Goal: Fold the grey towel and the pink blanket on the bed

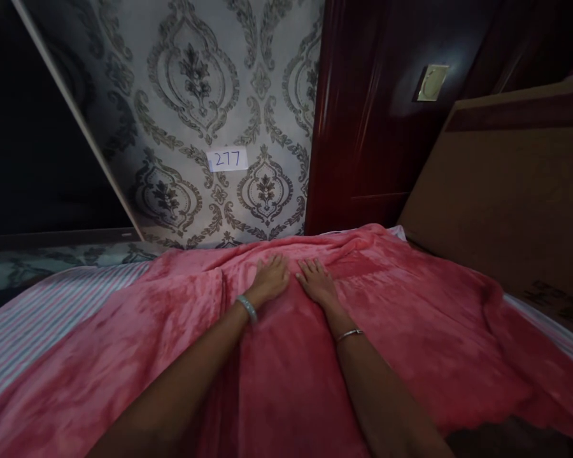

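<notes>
A pink plush blanket (pixel 410 331) lies spread across the surface in front of me, with folds and a raised edge running down its middle. My left hand (pixel 270 278) rests flat on it near the far side, fingers stretched out; a pale bracelet circles that wrist. Close beside it, my right hand (pixel 316 280) also lies palm down on the plush, fingers spread, with a thin metal bangle on the wrist. Neither hand grips the cloth. Under the blanket, a striped sheet (pixel 71 312) shows at the left.
Behind the blanket stands a patterned wallpaper wall (pixel 262 83) with a paper label (pixel 227 159) reading 277. A dark red wooden panel (pixel 363 127) carries a switch plate (pixel 432 83). A large cardboard box (pixel 506 191) borders the right; a dark screen (pixel 42 140) borders the left.
</notes>
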Action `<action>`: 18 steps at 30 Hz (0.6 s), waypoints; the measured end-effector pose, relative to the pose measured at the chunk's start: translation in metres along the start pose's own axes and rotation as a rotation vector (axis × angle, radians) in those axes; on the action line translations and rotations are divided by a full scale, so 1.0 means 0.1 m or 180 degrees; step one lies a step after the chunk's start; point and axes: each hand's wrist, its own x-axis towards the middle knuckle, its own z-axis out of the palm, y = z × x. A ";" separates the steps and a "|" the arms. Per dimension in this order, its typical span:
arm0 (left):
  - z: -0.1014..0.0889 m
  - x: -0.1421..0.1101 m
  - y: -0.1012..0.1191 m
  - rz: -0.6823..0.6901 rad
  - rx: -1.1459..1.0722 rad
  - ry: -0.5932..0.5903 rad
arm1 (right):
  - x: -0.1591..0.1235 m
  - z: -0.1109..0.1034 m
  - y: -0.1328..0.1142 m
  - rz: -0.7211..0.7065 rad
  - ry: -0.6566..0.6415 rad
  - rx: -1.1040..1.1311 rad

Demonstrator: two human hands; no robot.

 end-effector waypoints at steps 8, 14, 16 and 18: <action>0.29 0.18 0.05 -0.0259 0.0272 -0.0158 | 0.00 0.01 0.01 -0.0055 0.0099 0.0012; 0.11 -0.02 -0.24 -0.0654 0.0507 -0.0404 | -0.04 0.00 0.01 -0.0013 0.0086 0.0211; 0.00 -0.12 -0.28 -0.0790 0.0546 -0.0488 | -0.04 0.01 0.02 -0.0027 0.0189 0.0457; -0.11 -0.20 -0.24 -0.0842 0.0503 -0.0481 | -0.03 0.00 0.03 -0.0021 0.0374 0.1011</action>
